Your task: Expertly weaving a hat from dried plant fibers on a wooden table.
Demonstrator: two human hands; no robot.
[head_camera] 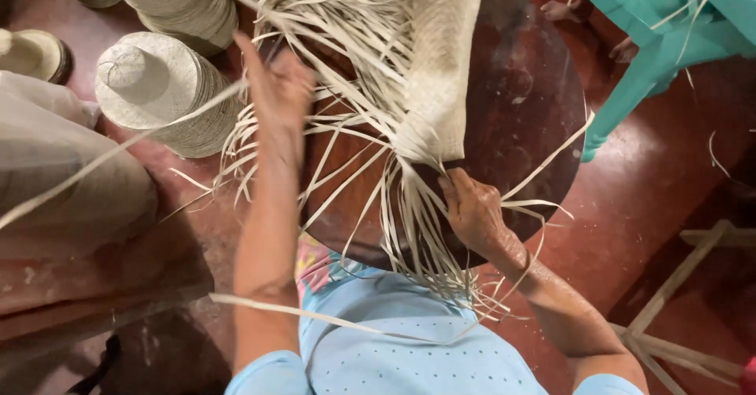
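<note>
On the round dark table [535, 111]: half-woven mat [441, 64], loose straw strips [354, 72] fanning left and near. Left hand [279, 96] raised at left, fingers pinching one long strip [118, 147]. Right hand [472, 206] pressed flat on the weave edge, fingers together. Hat stacks [169, 88] far left. Risk: hard pull on the strip could snap it or loosen the weave; neighbouring strips may tangle.

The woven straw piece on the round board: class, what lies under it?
Under the woven straw piece lies a dark round wooden board, bare at the right. The right hand presses loose strips onto its near edge. Whatever supports the board is hidden.
</note>
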